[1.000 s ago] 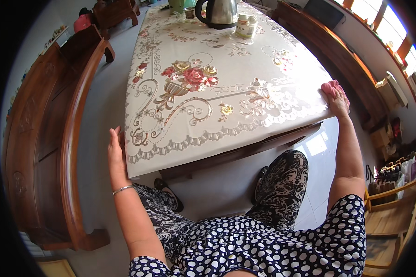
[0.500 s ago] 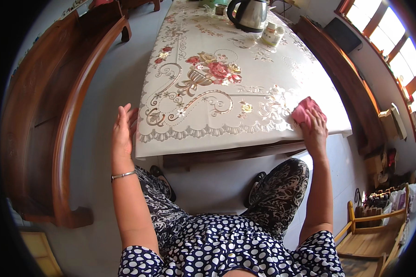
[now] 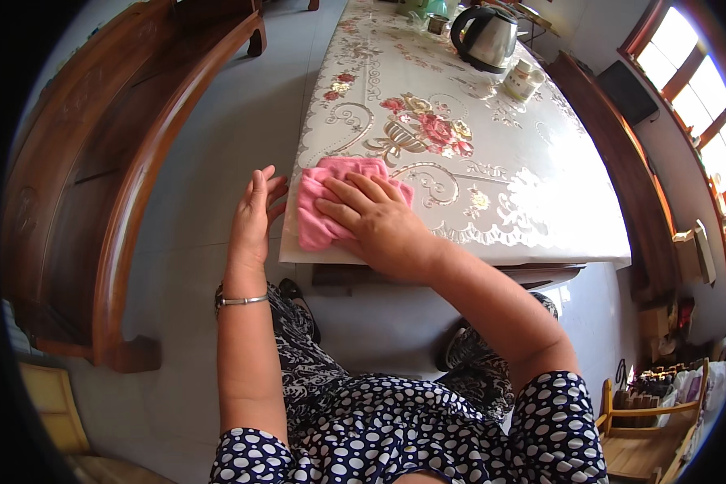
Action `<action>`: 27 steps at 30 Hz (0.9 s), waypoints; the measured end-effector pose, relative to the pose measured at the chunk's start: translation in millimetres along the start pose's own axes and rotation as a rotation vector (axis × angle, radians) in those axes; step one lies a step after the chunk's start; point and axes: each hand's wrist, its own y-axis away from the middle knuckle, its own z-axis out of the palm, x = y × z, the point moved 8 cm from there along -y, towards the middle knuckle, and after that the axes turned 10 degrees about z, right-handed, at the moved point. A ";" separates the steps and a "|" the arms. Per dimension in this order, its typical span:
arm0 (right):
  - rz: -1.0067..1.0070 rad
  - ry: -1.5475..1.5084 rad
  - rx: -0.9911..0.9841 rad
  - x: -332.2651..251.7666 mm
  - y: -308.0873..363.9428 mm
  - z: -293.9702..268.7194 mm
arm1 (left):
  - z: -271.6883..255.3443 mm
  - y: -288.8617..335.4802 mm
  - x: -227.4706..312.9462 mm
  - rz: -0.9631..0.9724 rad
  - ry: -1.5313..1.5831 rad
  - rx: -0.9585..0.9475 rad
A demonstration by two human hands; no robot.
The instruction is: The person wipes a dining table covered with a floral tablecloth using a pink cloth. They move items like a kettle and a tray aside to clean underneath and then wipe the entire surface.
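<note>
Pressed against the near left corner of the tablecloth (image 3: 540, 161) is a folded pink cleaning cloth (image 3: 319, 218). My right hand (image 3: 383, 222) lies over it, holding it down with slightly spread fingers, and my right forearm reaches across in front of me. The cloth's left side comes close to the table edge. Just off that edge, my left hand (image 3: 256, 214) is raised with its fingers stretched, holding nothing. A silver bracelet (image 3: 244, 301) circles the left wrist. The tablecloth is pale and shiny, with a pattern of roses and scrolls.
Toward the far end of the table stand a steel kettle (image 3: 486, 39) with a black handle and a small white jar (image 3: 523, 81). A long wooden bench (image 3: 157, 137) runs along the left. At lower right is a wooden chair (image 3: 645, 452).
My right hand has swept the pink cleaning cloth from the table's right corner to its left corner. The cloth now lies more spread out. My left hand stays beside the left edge.
</note>
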 end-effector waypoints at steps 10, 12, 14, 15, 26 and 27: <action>0.219 0.155 -0.053 108.7 -127.7 51.0 | 32.8 2.7 0.8 0.001 0.009 -0.095; 0.270 0.157 -0.090 126.1 -147.2 58.2 | 30.1 2.2 2.6 0.036 -0.091 -0.077; 0.319 0.190 -0.091 144.4 -162.6 60.6 | 30.5 0.8 4.7 0.046 -0.135 -0.065; 0.336 0.196 -0.069 152.4 -168.5 59.8 | 31.8 0.7 6.0 0.047 -0.142 -0.068; 0.519 0.215 -0.042 204.0 -203.0 69.6 | 29.4 -2.2 12.8 0.065 -0.241 -0.028; 0.522 0.214 -0.058 201.1 -200.8 69.4 | 27.4 -3.1 9.3 0.055 -0.221 -0.032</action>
